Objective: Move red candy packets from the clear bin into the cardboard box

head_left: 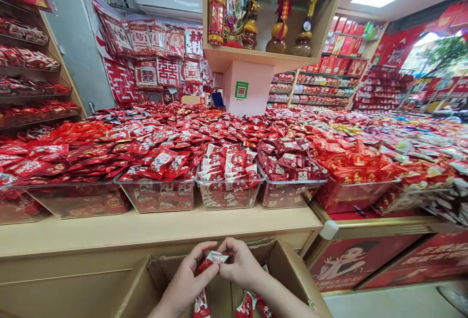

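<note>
Between my two hands is a small red and white candy packet (pixel 216 258), pinched by the fingertips of both. My left hand (pixel 190 271) grips its left side, thumb below and fingers curled over. My right hand (pixel 239 262) has its right end, the fingers bent round it and partly hiding it. Both hands are above an open cardboard box (pixel 292 269). Inside the box lie several similar red and white packets (pixel 201 304), some partly covered by my right forearm.
Clear plastic bins (pixel 230 196) heaped with red packets line the wooden counter (pixel 153 228) beyond the box. A white corner guard (pixel 329 230) sits at the counter's right end. A display cabinet (pixel 263 57) with ornamental bottles stands behind, and a loaded shelf rises at the left.
</note>
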The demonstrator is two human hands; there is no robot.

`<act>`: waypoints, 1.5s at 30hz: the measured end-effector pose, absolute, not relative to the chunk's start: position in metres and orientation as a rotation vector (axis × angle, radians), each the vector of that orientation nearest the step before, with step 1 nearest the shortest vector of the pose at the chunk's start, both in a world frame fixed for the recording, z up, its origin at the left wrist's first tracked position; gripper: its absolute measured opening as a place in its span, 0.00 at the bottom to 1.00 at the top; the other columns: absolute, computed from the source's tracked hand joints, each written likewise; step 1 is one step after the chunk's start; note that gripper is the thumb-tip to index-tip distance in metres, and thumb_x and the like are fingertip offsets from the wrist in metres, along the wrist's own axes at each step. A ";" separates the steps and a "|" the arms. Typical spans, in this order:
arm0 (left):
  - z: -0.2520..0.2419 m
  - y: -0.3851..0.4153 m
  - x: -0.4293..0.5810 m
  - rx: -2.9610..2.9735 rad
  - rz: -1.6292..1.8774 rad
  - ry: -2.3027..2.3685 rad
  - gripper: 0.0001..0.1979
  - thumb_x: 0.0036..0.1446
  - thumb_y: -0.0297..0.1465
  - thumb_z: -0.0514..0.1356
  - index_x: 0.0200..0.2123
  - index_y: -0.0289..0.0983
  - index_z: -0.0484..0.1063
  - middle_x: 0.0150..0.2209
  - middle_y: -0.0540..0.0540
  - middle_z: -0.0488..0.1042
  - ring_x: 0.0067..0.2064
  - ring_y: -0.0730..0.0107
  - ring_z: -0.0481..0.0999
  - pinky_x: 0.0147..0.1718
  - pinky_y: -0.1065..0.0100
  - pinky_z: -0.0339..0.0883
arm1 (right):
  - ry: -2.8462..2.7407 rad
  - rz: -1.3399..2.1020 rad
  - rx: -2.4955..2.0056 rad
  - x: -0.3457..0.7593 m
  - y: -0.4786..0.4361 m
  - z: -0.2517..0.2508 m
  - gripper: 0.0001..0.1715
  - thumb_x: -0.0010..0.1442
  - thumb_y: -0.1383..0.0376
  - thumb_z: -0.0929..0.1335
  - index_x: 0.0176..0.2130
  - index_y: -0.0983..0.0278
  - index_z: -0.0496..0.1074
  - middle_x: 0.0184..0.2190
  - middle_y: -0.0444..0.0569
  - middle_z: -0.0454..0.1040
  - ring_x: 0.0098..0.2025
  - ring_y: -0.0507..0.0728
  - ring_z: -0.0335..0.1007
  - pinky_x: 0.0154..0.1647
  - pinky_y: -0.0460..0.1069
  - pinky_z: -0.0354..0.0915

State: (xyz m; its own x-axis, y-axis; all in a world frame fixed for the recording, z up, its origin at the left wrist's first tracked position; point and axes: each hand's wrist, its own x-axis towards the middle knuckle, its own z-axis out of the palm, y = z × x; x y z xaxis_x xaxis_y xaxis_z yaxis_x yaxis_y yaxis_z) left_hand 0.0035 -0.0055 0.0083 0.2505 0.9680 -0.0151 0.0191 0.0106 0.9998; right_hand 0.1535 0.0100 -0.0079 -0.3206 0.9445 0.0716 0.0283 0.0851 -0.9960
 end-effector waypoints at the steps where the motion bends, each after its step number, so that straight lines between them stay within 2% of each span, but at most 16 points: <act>1: 0.007 -0.005 0.003 1.359 0.994 1.066 0.17 0.42 0.32 0.62 0.39 0.41 0.70 0.40 0.46 0.74 0.43 0.60 0.69 0.44 0.64 0.61 | -1.555 1.329 -1.019 0.153 0.009 -0.009 0.09 0.38 0.70 0.67 0.24 0.66 0.61 0.19 0.38 0.62 0.22 0.46 0.52 0.22 0.42 0.52; 4: 0.002 -0.004 0.004 1.376 1.010 1.104 0.14 0.43 0.33 0.61 0.37 0.39 0.72 0.38 0.46 0.75 0.43 0.58 0.70 0.45 0.62 0.61 | -1.579 1.289 -1.024 0.150 0.007 -0.008 0.08 0.41 0.68 0.66 0.26 0.65 0.62 0.21 0.40 0.63 0.23 0.47 0.55 0.23 0.42 0.54; 8: 0.002 -0.003 0.005 1.313 1.088 1.138 0.10 0.43 0.34 0.61 0.32 0.37 0.72 0.30 0.48 0.75 0.35 0.63 0.71 0.36 0.68 0.65 | -1.481 1.379 -0.973 0.144 0.004 -0.007 0.14 0.43 0.64 0.67 0.32 0.64 0.62 0.25 0.42 0.66 0.26 0.49 0.60 0.26 0.43 0.58; 13: 0.003 -0.002 0.001 1.241 1.111 1.165 0.08 0.41 0.34 0.62 0.26 0.37 0.70 0.24 0.51 0.72 0.29 0.69 0.69 0.29 0.73 0.64 | -1.477 1.442 -0.938 0.144 0.004 -0.008 0.14 0.44 0.63 0.69 0.32 0.65 0.64 0.26 0.44 0.68 0.28 0.50 0.63 0.28 0.44 0.60; 15: 0.004 -0.001 0.000 1.230 1.097 1.112 0.08 0.42 0.34 0.62 0.27 0.37 0.69 0.24 0.52 0.71 0.28 0.71 0.68 0.29 0.73 0.63 | -1.531 1.400 -0.933 0.147 0.005 -0.009 0.13 0.45 0.63 0.68 0.33 0.66 0.65 0.26 0.44 0.68 0.27 0.50 0.63 0.27 0.44 0.59; 20: 0.002 -0.001 -0.003 1.283 1.027 1.072 0.11 0.44 0.34 0.61 0.33 0.37 0.71 0.29 0.49 0.73 0.33 0.67 0.69 0.35 0.70 0.63 | -1.753 1.219 -0.972 0.151 0.003 -0.006 0.11 0.48 0.64 0.66 0.35 0.64 0.66 0.26 0.43 0.69 0.25 0.48 0.61 0.24 0.42 0.58; 24: -0.002 0.001 -0.007 1.175 1.081 1.121 0.12 0.44 0.38 0.60 0.32 0.37 0.71 0.28 0.50 0.73 0.30 0.69 0.70 0.33 0.70 0.64 | -1.889 0.873 -1.065 0.163 0.006 0.032 0.14 0.49 0.67 0.65 0.39 0.64 0.65 0.27 0.45 0.69 0.25 0.49 0.62 0.25 0.43 0.59; 27: -0.004 0.002 -0.009 1.060 1.113 1.164 0.15 0.40 0.40 0.62 0.30 0.37 0.71 0.25 0.52 0.72 0.27 0.70 0.69 0.28 0.72 0.65 | -1.974 0.435 -1.024 0.179 0.027 0.093 0.08 0.53 0.66 0.62 0.35 0.64 0.68 0.29 0.48 0.70 0.31 0.52 0.64 0.32 0.45 0.60; 32: -0.009 0.000 -0.006 0.901 1.187 1.172 0.16 0.36 0.40 0.64 0.28 0.37 0.70 0.21 0.53 0.71 0.23 0.73 0.68 0.24 0.73 0.64 | -2.141 0.015 -1.267 0.204 0.102 0.175 0.12 0.55 0.69 0.59 0.37 0.65 0.70 0.36 0.49 0.72 0.37 0.53 0.65 0.40 0.45 0.58; 36: -0.018 0.002 -0.008 0.944 1.181 1.171 0.16 0.36 0.41 0.64 0.27 0.37 0.70 0.19 0.54 0.70 0.21 0.73 0.67 0.22 0.73 0.63 | -2.458 -0.010 -1.450 0.211 0.147 0.183 0.13 0.52 0.70 0.62 0.36 0.63 0.72 0.34 0.46 0.74 0.35 0.52 0.67 0.36 0.42 0.58; 41: -0.022 0.004 -0.015 1.114 1.161 1.220 0.14 0.41 0.41 0.61 0.28 0.36 0.70 0.22 0.52 0.71 0.26 0.71 0.68 0.28 0.73 0.62 | -2.551 -0.034 -1.505 0.209 0.158 0.177 0.13 0.48 0.71 0.63 0.34 0.64 0.73 0.32 0.48 0.74 0.34 0.54 0.67 0.33 0.43 0.57; 45: -0.021 0.004 -0.016 1.118 1.149 1.209 0.14 0.41 0.41 0.61 0.28 0.36 0.70 0.23 0.52 0.71 0.27 0.71 0.67 0.28 0.73 0.61 | -2.620 -0.019 -1.535 0.204 0.158 0.179 0.10 0.48 0.67 0.64 0.31 0.65 0.73 0.28 0.49 0.74 0.30 0.53 0.66 0.30 0.44 0.56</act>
